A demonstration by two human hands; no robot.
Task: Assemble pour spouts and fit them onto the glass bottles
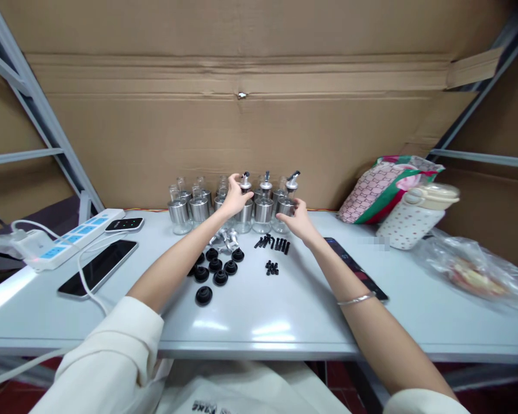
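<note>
Several small glass-and-metal dispenser bottles (263, 210) stand in rows at the back of the grey table (285, 322). My left hand (235, 196) grips the black-spouted top of one bottle (244, 214) in the front row. My right hand (296, 220) wraps around the metal base of the rightmost bottle (286, 204). In front of the bottles lie several black round caps (216, 270), a few silver spouts (225, 237) and small black plugs (273, 244).
A white power strip (75, 234) with cables, a small black device (124, 224) and a phone (98, 267) lie at left. Another phone (356, 269) lies under my right forearm. A patterned bag (384, 187), spotted container (414, 218) and plastic bag (470, 267) sit at right. Cardboard walls the back.
</note>
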